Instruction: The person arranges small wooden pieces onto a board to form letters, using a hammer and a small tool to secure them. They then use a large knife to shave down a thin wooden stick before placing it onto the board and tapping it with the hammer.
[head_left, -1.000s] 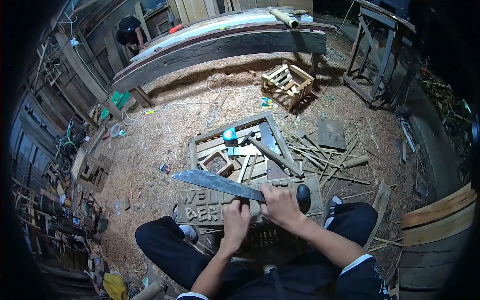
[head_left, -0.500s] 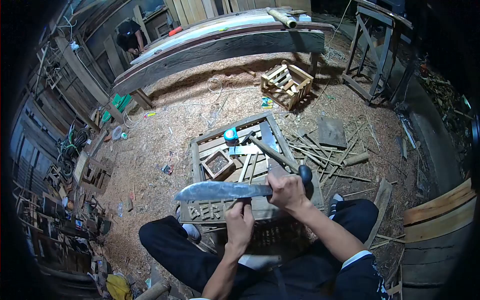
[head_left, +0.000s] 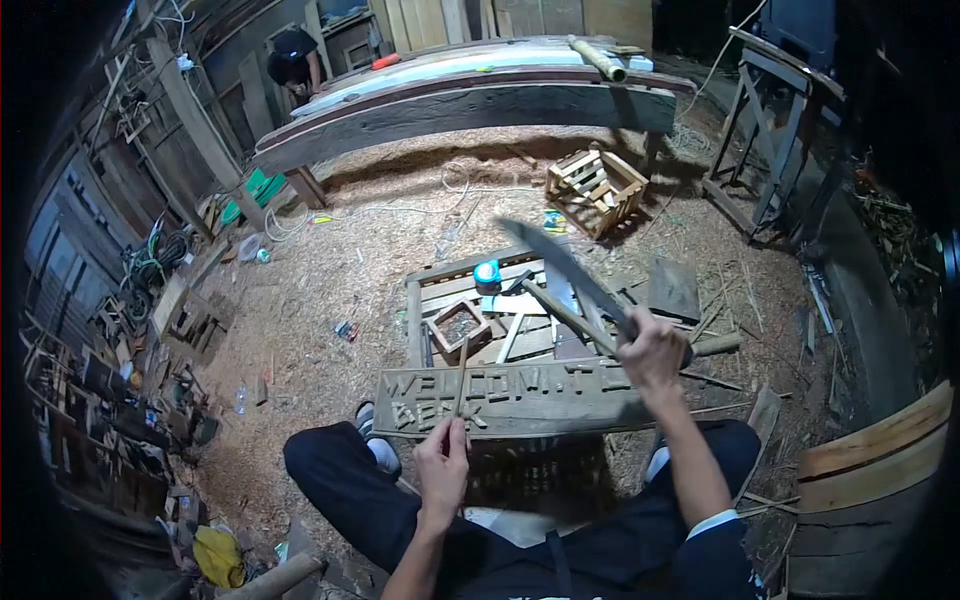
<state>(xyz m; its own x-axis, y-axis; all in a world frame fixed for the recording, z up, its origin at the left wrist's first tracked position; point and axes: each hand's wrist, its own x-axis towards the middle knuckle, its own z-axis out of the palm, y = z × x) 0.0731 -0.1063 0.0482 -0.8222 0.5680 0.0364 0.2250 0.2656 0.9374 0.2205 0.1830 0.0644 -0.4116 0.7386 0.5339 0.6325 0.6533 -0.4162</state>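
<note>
My right hand (head_left: 652,358) is closed round the handle of a large machete (head_left: 565,262), its blade pointing up and to the left. Between the fingers of my left hand (head_left: 441,465) stands a thin wooden stick (head_left: 462,375). Behind that hand lies a wooden board (head_left: 540,412) with raised letters along its left and upper part. Farther back, a slatted low table (head_left: 415,310) bears a blue tape measure (head_left: 487,273), a small square wooden box (head_left: 458,328), a hammer (head_left: 560,308) and loose strips.
A slatted crate (head_left: 597,192) stands on the shavings-covered floor, before a long workbench (head_left: 470,108). Another person (head_left: 293,62) bends at the bench's far left end. Thin sticks and a flat board (head_left: 674,290) lie at the right; a metal-and-wood stand (head_left: 775,130) rises behind.
The machete has swung from level to raised, pointing away, and my right hand has moved right and up. My left hand has moved left and down, with the stick now visible. The view has shifted.
</note>
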